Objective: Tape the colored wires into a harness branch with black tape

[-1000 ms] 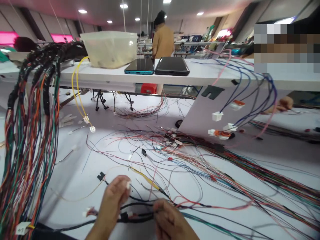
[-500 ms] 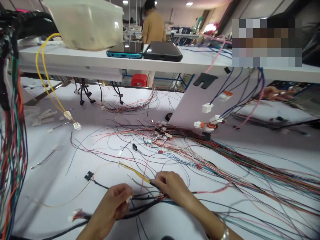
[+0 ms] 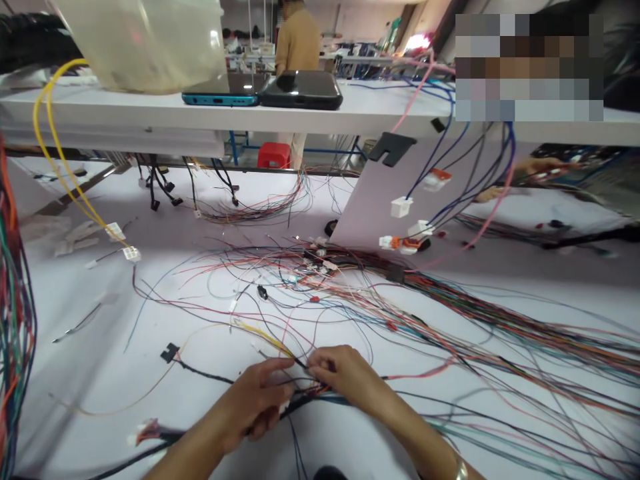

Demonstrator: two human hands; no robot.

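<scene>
My right hand [image 3: 343, 373] is closed, thumb and fingertips pinching a dark wire bundle [image 3: 300, 362] where yellow-covered wires [image 3: 267, 337] run into it. My left hand [image 3: 257, 400] lies just left of it, index finger stretched toward the same bundle and the other fingers curled. A small white piece [image 3: 284, 405] shows at its fingertips; its kind is unclear. Thin dark blue wires [image 3: 296, 440] hang below that hand. A black-wrapped branch [image 3: 205, 373] runs out on the left to a black connector [image 3: 170, 353].
Loose multicoloured wires [image 3: 480, 320] spread over the white table [image 3: 165, 320]. A shelf [image 3: 370, 119] above carries two phones [image 3: 300, 90] and a translucent tub [image 3: 145, 47]. Yellow wires [image 3: 55, 147] and white connectors [image 3: 400, 207] hang from it. Another person's hand [image 3: 545, 165] is at right.
My left hand has moved right toward my right hand, its index finger now extended at the bundle. My right hand keeps its pinch. The camera view has shifted slightly.
</scene>
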